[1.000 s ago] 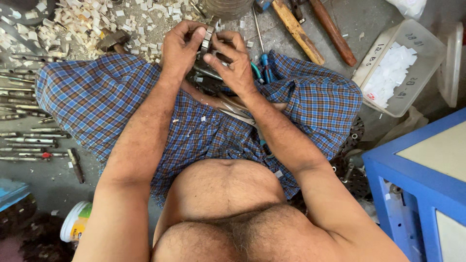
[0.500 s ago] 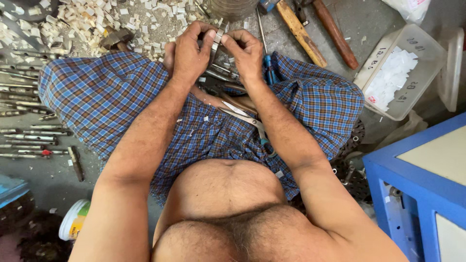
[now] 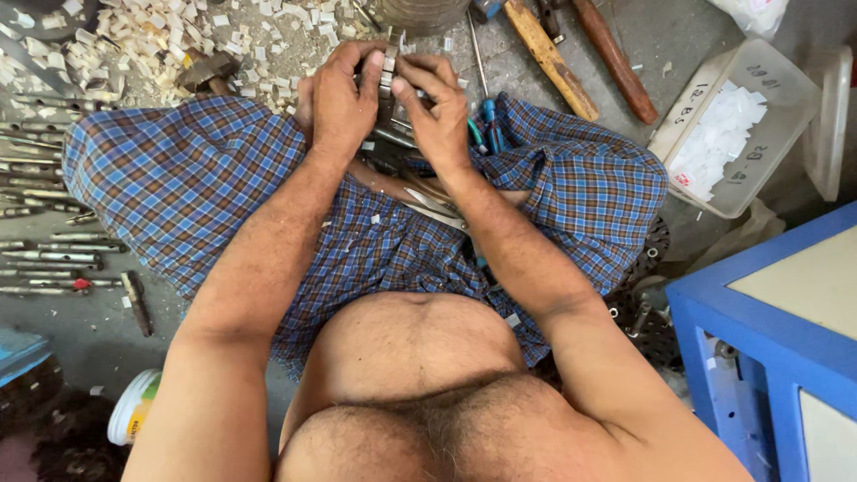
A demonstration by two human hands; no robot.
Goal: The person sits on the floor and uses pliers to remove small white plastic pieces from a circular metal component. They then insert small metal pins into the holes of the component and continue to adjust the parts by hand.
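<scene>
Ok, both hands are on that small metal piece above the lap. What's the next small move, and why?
Probably keep the left hand steady as the brace and let the right hand make the fine adjustment. Both grip the small metal piece between their fingertips, held above the checked cloth, with pale chips on the floor beyond. What the piece is cannot be told.

Both hands, left (image 3: pixel 339 103) and right (image 3: pixel 437 112), pinch small metal part (image 3: pixel 387 67), possibly toothed; wood chips (image 3: pixel 134 36) beyond.
</scene>
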